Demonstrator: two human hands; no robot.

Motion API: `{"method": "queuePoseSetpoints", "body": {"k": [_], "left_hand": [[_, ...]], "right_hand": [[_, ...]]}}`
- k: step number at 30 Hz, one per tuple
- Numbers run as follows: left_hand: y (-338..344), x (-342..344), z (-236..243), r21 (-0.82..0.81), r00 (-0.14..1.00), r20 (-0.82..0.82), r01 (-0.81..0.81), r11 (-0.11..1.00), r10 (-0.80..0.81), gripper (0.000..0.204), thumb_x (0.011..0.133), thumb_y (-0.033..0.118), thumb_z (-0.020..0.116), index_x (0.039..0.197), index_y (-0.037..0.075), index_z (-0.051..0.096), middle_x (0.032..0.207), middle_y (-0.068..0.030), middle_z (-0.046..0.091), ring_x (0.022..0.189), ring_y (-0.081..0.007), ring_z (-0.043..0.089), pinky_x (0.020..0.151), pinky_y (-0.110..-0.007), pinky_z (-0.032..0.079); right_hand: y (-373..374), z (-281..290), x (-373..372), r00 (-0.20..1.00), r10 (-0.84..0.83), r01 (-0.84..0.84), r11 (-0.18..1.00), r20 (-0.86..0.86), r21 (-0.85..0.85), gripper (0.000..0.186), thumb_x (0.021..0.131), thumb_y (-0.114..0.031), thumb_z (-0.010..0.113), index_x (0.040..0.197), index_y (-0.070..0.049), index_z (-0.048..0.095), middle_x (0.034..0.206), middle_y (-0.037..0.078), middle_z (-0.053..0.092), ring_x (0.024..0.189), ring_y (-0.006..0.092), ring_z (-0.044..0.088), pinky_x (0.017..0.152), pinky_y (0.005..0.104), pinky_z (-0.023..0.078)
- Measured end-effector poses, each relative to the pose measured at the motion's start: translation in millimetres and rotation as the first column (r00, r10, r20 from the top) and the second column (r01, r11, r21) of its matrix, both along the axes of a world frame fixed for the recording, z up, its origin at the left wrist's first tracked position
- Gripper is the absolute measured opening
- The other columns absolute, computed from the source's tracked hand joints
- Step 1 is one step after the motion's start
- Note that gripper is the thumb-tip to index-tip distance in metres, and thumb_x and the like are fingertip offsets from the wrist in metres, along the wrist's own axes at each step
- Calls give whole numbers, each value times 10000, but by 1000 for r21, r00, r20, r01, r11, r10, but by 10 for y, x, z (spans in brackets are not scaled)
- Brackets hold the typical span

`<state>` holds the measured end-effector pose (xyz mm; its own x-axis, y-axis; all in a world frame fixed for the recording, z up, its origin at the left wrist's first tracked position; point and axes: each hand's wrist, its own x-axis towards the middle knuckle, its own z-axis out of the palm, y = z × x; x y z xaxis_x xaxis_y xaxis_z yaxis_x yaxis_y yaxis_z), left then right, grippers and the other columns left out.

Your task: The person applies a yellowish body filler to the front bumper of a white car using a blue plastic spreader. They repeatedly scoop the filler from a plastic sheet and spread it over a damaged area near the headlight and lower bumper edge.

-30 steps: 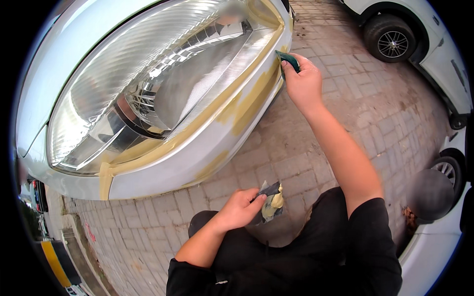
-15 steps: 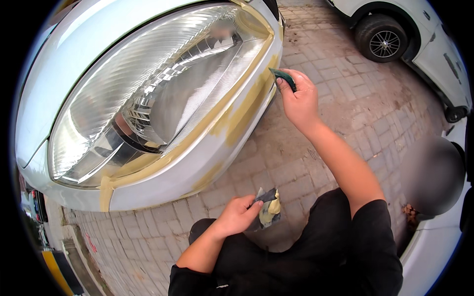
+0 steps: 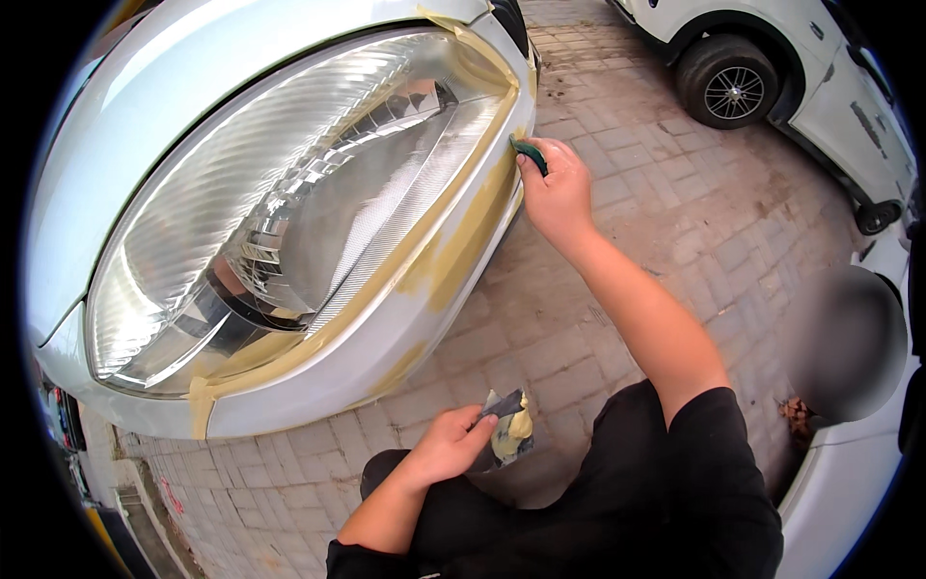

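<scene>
My right hand (image 3: 559,198) pinches a dark green, flexible putty spreader (image 3: 531,154) against the outer edge of a white car bumper (image 3: 309,407). Yellowish putty (image 3: 461,261) is smeared over the bumper around and below the spreader. Low in front of my lap, my left hand (image 3: 446,446) grips a small mixing plate (image 3: 505,458) with a lump of pale yellow putty (image 3: 518,427) on it. A dark flat strip (image 3: 503,402), perhaps a second scraper, lies across the plate under my left thumb. The left fingers underneath are hidden.
Beside the bumper, a large clear headlight (image 3: 280,222) is edged with yellow masking tape (image 3: 201,407). Paving bricks (image 3: 579,318) form the ground. Another white car with a black tyre (image 3: 728,87) stands at the far right. A blurred round shape (image 3: 847,343) is at the right.
The view has shifted, moving the car and both hands leftward in the picture. My right hand has slid the spreader slightly farther up along the bumper edge. My left hand still holds the plate.
</scene>
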<state>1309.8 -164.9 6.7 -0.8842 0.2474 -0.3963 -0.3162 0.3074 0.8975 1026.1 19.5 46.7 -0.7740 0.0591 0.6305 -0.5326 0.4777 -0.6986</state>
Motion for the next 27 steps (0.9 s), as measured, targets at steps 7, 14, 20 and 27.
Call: {"method": "queuePoseSetpoints", "body": {"k": [7, 14, 20, 27], "left_hand": [[-24, -18, -36, -28, 999, -26, 30, 999, -30, 251, 1006, 193, 609, 869, -18, 624, 640, 28, 527, 637, -51, 453, 545, -280, 411], [27, -19, -81, -28, 998, -61, 8, 1000, -10, 285, 1001, 214, 612, 836, -19, 607, 607, -1, 512, 613, -62, 450, 528, -299, 407], [-9, 4, -129, -38, 998, -66, 19, 999, -21, 320, 1000, 242, 596, 822, -23, 587, 584, -74, 499, 585, -101, 447, 527, -341, 414], [6, -19, -28, -22, 994, -91, 58, 998, -59, 323, 1001, 230, 582, 807, -28, 567, 587, -126, 516, 555, -132, 442, 520, -360, 409]], "right_hand": [[112, 109, 312, 942, 336, -336, 939, 21, 75, 189, 919, -99, 639, 1083, -16, 686, 1035, 162, 692, 961, 335, 650, 833, 391, 522], [338, 213, -313, 949, 123, -66, 977, 290, -201, 201, 919, -98, 660, 1099, -13, 690, 957, 87, 706, 843, 186, 645, 767, 327, 514], [50, 0, 34, 901, 275, -127, 907, 337, -401, 193, 936, -96, 644, 1095, 9, 672, 933, 77, 689, 848, 178, 639, 778, 317, 514], [-318, 39, 919, 944, 327, -317, 938, 49, -142, 159, 946, -53, 620, 1093, 0, 646, 1046, 133, 664, 960, 291, 633, 848, 365, 506]]}}
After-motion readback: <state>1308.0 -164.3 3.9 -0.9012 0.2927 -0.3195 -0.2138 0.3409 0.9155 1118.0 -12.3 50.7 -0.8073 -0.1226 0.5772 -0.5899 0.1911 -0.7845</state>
